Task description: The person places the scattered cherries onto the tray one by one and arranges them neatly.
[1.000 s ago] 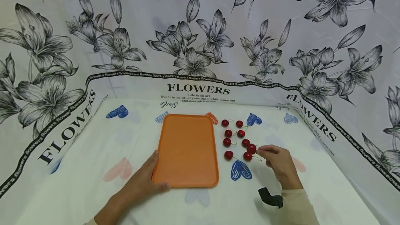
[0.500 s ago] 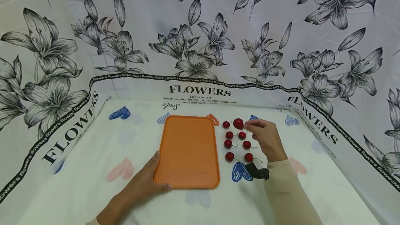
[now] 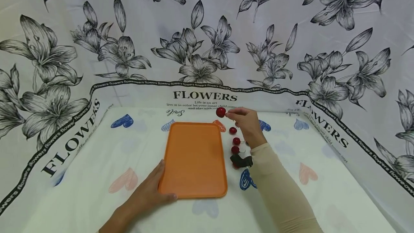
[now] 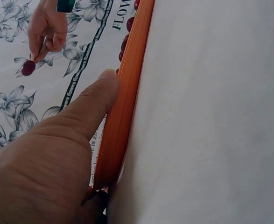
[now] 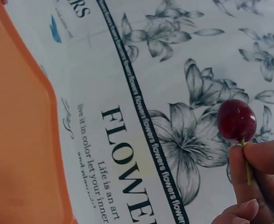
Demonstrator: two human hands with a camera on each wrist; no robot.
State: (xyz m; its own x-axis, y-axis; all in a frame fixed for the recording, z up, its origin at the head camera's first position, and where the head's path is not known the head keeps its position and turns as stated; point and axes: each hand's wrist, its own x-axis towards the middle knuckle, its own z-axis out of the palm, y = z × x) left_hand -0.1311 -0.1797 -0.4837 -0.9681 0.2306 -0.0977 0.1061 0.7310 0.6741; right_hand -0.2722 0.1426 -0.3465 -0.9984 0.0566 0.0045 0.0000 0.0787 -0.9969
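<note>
My right hand (image 3: 247, 123) pinches a dark red cherry (image 3: 221, 112) by its stem, above the far right corner of the orange tray (image 3: 195, 161). In the right wrist view the cherry (image 5: 237, 120) hangs free above the fingertips, its green stem (image 5: 247, 163) between thumb and finger. My left hand (image 3: 147, 186) rests against the tray's near left corner, the thumb along the near edge and the fingers along the left side. The left wrist view has the straight thumb (image 4: 94, 100) touching the tray's rim (image 4: 125, 107).
A column of cherries (image 3: 236, 141) lies right of the tray; the right forearm hides others. A black strap (image 3: 240, 160) sits at the right wrist. The white cloth (image 3: 87, 175) has printed hearts, and a flower-printed curtain (image 3: 129, 28) surrounds the table.
My right hand has moved left and away from me, lifting the pinched cherry from the right-hand cherry column toward the tray's far end. The left hand stays at the tray corner.
</note>
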